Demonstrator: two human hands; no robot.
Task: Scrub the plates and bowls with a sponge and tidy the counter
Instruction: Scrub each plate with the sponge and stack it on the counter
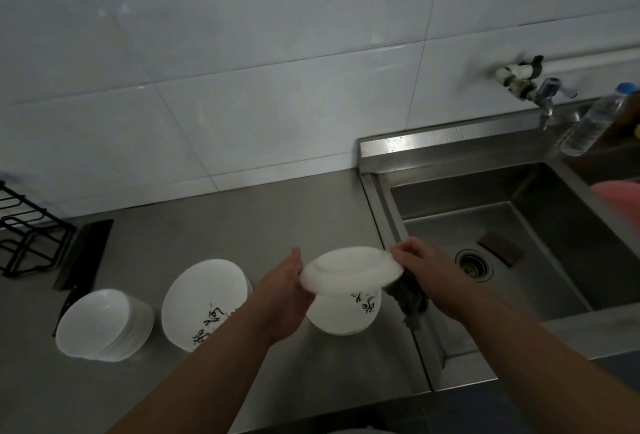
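1. Head view: my left hand (284, 295) grips the left rim of an upturned white plate (349, 269); my right hand (424, 272) pinches the opposite rim, a dark sponge (408, 298) bunched under its fingers.
2. The plate hangs over the surface (180, 226) beside the sink (554, 226), partly hiding a patterned bowl (346, 316).
3. Left: tilted patterned dish (201, 298), stacked bowls (104, 324), cleaver (85, 253), black rack (24, 229).

We hold a shallow white plate (351, 271) upside down over a black-patterned plate (343, 316), dark sponge (410, 295) at its right rim; a second patterned plate (204, 302) and stacked white bowls (104, 324) lie leftward.
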